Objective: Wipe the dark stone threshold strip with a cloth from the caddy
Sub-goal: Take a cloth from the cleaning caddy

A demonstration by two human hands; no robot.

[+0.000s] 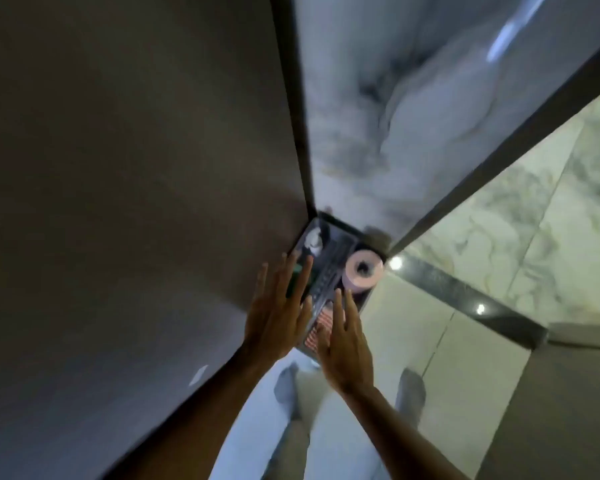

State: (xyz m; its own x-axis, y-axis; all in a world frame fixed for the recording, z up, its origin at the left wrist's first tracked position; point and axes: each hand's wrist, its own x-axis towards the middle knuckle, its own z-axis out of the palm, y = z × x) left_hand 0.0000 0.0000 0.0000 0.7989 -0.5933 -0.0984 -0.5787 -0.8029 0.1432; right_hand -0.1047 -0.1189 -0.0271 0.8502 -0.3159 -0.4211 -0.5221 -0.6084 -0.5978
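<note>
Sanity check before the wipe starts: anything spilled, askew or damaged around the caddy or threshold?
Nothing stands out. The caddy sits squarely in the wall corner, its paper roll lying inside. The dark threshold strip shows only light glints, no visible spill. Both the left hand and right hand are open over the caddy. The frame is blurry, so fine damage can't be ruled out.

Caddy (329, 271) in floor corner; dark threshold strip (465, 292) beside.
</note>
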